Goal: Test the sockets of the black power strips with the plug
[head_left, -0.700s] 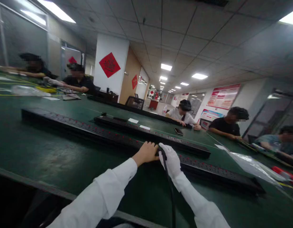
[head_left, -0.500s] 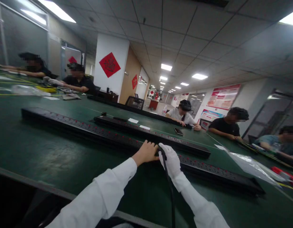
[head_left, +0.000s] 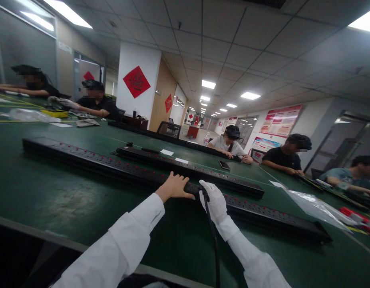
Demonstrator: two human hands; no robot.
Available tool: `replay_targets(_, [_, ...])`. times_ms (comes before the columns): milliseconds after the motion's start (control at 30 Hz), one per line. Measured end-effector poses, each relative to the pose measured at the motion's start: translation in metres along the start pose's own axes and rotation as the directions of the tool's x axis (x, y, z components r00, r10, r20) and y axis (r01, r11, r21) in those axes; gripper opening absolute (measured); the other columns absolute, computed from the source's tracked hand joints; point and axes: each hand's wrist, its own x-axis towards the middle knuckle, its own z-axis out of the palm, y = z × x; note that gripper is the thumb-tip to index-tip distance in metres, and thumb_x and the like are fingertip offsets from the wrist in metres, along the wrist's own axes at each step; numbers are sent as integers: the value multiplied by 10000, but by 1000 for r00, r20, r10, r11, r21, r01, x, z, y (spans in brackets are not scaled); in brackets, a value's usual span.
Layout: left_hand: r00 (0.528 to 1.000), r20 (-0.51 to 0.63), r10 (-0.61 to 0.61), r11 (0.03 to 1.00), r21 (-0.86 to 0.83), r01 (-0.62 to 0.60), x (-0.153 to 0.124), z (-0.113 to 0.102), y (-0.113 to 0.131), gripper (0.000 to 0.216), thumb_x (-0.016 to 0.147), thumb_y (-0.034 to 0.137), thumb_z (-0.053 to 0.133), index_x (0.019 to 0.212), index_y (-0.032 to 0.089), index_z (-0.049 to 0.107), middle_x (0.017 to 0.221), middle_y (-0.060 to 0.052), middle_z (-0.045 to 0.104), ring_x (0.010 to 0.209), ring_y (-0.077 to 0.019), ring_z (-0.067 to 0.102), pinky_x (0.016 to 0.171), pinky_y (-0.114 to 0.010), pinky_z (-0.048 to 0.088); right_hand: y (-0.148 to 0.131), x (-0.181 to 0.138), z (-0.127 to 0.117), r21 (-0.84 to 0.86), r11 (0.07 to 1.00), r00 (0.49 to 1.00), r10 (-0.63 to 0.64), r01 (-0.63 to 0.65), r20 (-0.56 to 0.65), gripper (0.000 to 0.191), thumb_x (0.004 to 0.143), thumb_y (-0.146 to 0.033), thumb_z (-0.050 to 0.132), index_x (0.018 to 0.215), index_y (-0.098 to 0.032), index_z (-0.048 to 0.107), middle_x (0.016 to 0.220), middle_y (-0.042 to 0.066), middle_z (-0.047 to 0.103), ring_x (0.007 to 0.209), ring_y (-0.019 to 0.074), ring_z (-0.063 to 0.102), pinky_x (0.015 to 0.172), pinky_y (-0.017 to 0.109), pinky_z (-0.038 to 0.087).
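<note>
A: Where was the left hand (head_left: 176,187)?
B: Bare, palm down on the near strip (head_left: 143,173), just left of the glove. Its fingers were spread over the top, with the thumb held apart and pointing toward the right hand (head_left: 214,201).

A: And the right one?
B: It wore the white glove and had the cable (head_left: 214,238) by its upper end. Thumb and fingers were closed around that end, right over the near strip. I couldn't tell whether the tip sat in a socket; the glove hid it.

A: Where did the rest of the cable go?
B: Down from the glove, across the table (head_left: 119,200) and out at the bottom of the view.

A: How did the near strip lie?
B: Flat on the table, slanting from the upper left to the lower right, with red spots along its top. It reached well beyond both hands.

A: Anything just behind it?
B: A second strip (head_left: 191,171), shorter and roughly parallel. Past that lay two bits of paper (head_left: 167,152) and a phone (head_left: 223,165).

A: And off to the right?
B: A clear plastic sheet (head_left: 307,203), near some red items (head_left: 357,218).
</note>
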Motion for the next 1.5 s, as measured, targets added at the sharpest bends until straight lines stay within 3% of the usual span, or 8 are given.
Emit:
replay_targets(200, [1000,23,-15,999,-29,16,-1,-2,2,825,612,800,299,1093,163,509,1032,-150,593,946,-313,526,861,-459,275,0,3,0,-16,1000,1000,-11,11,-5,353,832,-275,449,1180,-230,479,1083,53,566,965,187,523,869,327,391])
replay_targets(367, [1000,8,-7,999,-34,7,-1,-4,3,773,609,794,324,997,161,539,947,-132,619,880,-289,562,772,-382,352,4,11,2,-44,999,1000,-6,7,5,302,817,-338,488,1093,-228,540,921,39,621,838,175,554,805,306,400])
replay_targets(800, [999,-21,38,998,43,-37,4,-5,2,789,577,826,289,849,145,578,816,-117,637,727,-264,595,640,-340,400,4,17,-5,-138,990,999,-37,40,22,215,792,-358,495,895,-207,609,764,38,623,752,173,532,774,291,372])
replay_targets(1000, [996,-28,82,995,54,-81,14,-1,22,785,620,806,262,843,123,579,808,-144,629,703,-268,596,628,-355,401,21,15,-25,-180,977,992,-105,116,66,214,773,-371,504,861,-218,626,724,33,634,734,178,543,857,333,343])
replay_targets(1167, [996,-29,83,996,35,-82,20,3,39,782,618,806,268,837,121,576,803,-140,625,700,-270,594,622,-361,405,31,10,-38,-190,976,992,-94,109,85,227,767,-391,507,826,-210,631,712,39,623,715,170,540,777,302,375])
replay_targets(1333, [996,-57,72,997,24,-71,20,5,39,802,586,825,281,864,131,572,849,-134,624,742,-272,589,658,-362,405,30,6,-36,-190,979,994,-55,73,99,252,821,-386,455,854,-202,624,740,44,614,728,159,543,720,269,388])
replay_targets(1500, [996,-58,64,998,6,-64,17,4,39,804,591,826,266,875,136,566,866,-129,622,754,-266,584,669,-363,401,41,1,-35,-147,982,990,-100,114,100,347,803,-434,499,1060,-214,575,835,48,631,781,160,561,732,266,405])
